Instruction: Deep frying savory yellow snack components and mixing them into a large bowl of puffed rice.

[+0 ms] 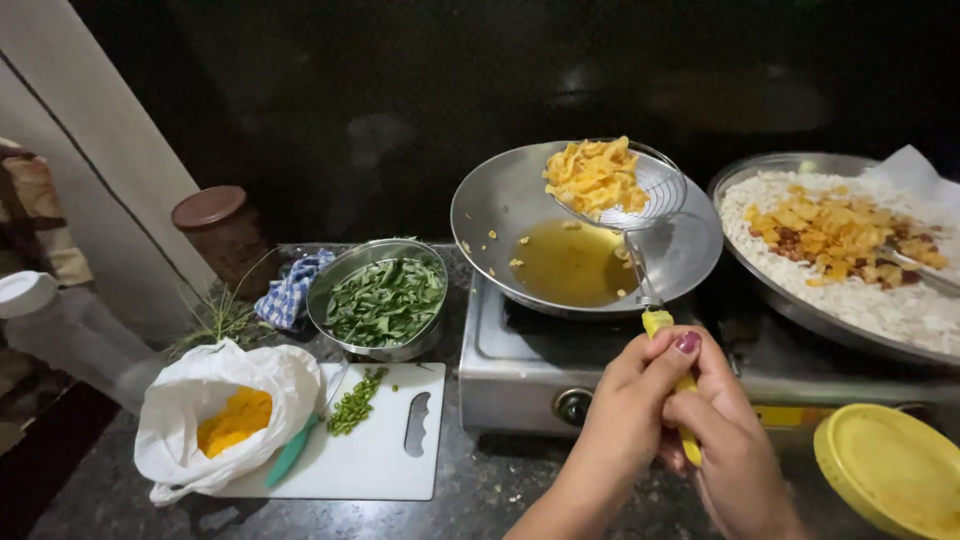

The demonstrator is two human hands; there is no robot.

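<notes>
Both hands, left (628,400) and right (735,450), clasp the strainer (640,215) handle above the wok (585,235); light, brittle, oily load.

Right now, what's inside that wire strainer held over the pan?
The wire strainer holds a heap of fried yellow chips above the oil in the pan. Whatever lies beneath the heap is covered.

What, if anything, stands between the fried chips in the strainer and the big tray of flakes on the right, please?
Nothing visible does. Both hands hold the yellow-handled strainer of fried chips above the wok of oil. Only the wok's right rim and open air separate it from the tray.
</notes>
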